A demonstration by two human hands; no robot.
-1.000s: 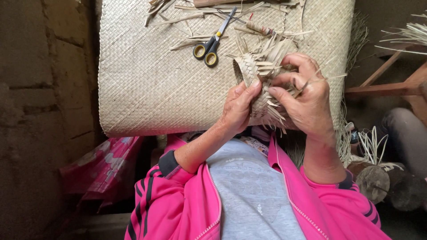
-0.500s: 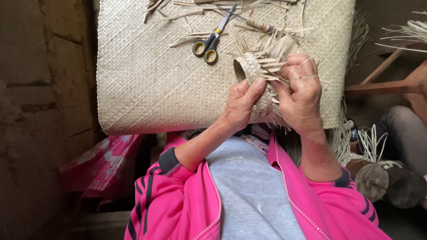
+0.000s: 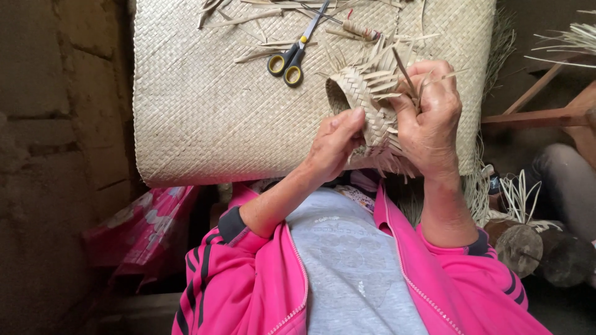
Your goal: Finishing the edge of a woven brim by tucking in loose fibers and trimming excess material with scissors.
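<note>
Both hands grip a small woven basket (image 3: 366,102): left hand (image 3: 332,146) underneath, right hand (image 3: 431,118) pinching a strip (image 3: 405,69); scissors (image 3: 292,56) lie just left on the mat (image 3: 205,111).

Place: a home weaving spot, a rough, dim craft corner rather than a fitted workshop.
Wall: a bare earthen wall (image 3: 56,124) of cracked blocks, unpainted, stands at one side.
Work surface: a large woven mat (image 3: 211,105) spreads out in front of the person, with no table under it in view.
Materials: loose dry leaf strips (image 3: 248,18) lie on the mat, and more bundles of strips (image 3: 568,40) show at the edge.
Tools: only plain scissors (image 3: 292,59) with yellow-lined handles.
Product: a small half-woven basket (image 3: 366,102), ends sticking out.
Surroundings: wooden sticks (image 3: 534,108) and pink patterned cloth (image 3: 139,229) sit nearby.
</note>
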